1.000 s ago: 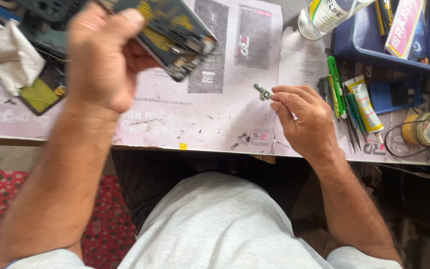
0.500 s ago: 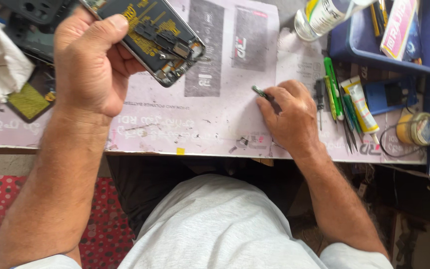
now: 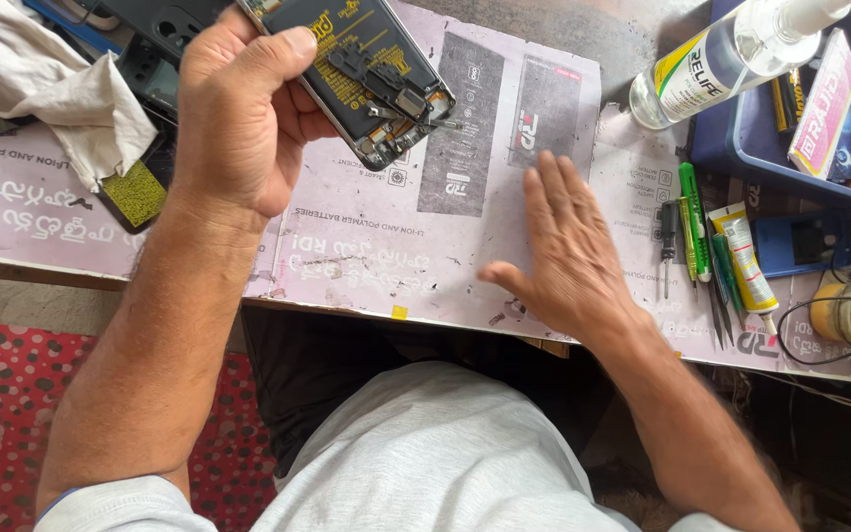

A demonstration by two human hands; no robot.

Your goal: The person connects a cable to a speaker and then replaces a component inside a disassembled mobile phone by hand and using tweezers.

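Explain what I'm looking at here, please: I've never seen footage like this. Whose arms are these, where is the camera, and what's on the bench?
There is no machine here: these are a person's two bare arms, filmed by a camera worn on that person's head and looking down over their lap onto a workbench.

The left hand is raised and holds an opened smartphone with its back cover off, so the dark battery and small internal parts show. The right hand is open, fingers spread flat, on or just above the printed pink work mat; it holds nothing.

Beside the right hand lie a green-handled tool, a small dark screwdriver and a glue tube. Farther back, a clear spray bottle lies next to a blue tray. A crumpled white cloth sits at the far left.
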